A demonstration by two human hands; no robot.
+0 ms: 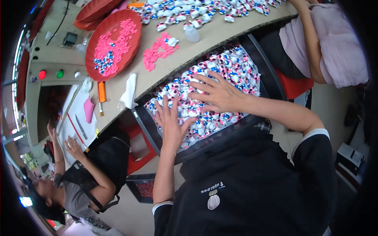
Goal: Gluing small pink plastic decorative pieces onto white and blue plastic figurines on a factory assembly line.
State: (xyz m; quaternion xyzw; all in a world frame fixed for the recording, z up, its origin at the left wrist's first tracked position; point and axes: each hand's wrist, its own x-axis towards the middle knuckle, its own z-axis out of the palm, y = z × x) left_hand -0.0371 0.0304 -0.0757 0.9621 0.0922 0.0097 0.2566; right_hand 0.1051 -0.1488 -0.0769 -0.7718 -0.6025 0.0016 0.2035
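A black tray [271,74] in front of me is filled with small white, blue and pink figurines [244,65]. My left hand [172,122] lies palm down over the left part of the pile, its fingers spread. Farther right, my right hand [221,94] also rests flat across the figurines with the fingers stretched apart. Neither hand grips a piece. The figurines directly under both palms are hidden.
Beyond the tray, a table [220,31] bears more figurines [189,10], loose pink pieces [151,57], a red dish [132,49], a small white bottle [191,34], white cloth [129,92] and an orange-handled brush [102,92]. People sit at left and right; a crate [132,185] is on the floor.
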